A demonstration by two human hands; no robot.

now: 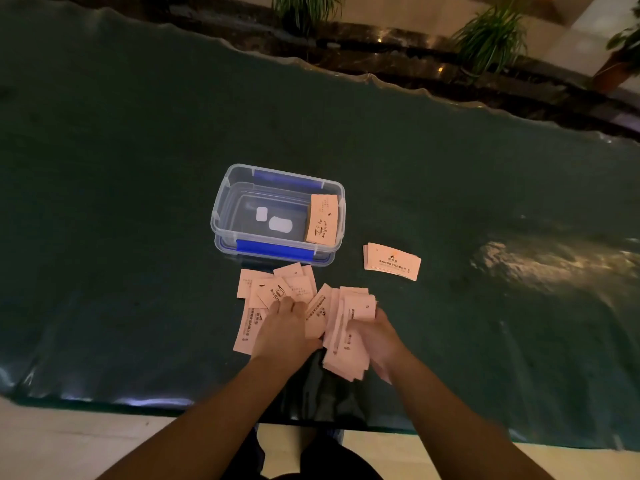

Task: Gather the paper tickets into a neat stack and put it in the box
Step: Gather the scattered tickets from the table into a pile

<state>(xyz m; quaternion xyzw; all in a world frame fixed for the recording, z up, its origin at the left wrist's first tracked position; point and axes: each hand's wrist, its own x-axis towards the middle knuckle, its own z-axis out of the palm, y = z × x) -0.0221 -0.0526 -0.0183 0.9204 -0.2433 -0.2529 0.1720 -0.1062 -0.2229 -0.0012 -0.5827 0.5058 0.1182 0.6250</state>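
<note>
Pale pink paper tickets (pixel 273 289) lie scattered and overlapping on the dark green table, just in front of the box. My left hand (pixel 285 329) lies flat on this loose pile, fingers pressing on the tickets. My right hand (pixel 375 336) grips an uneven bunch of tickets (pixel 348 336), fanned and tilted toward the left hand. The clear plastic box (pixel 221 216) with blue clips stands open behind the pile. One stack of tickets (pixel 322 220) leans inside it against the right wall. A neat separate stack (pixel 391 261) rests on the table right of the box.
The table (pixel 121 150) is covered with a dark green glossy sheet; its near edge runs just under my forearms. Two white labels (pixel 277 223) show on the box bottom. Potted plants (pixel 491 36) and a dark ledge stand beyond the far edge.
</note>
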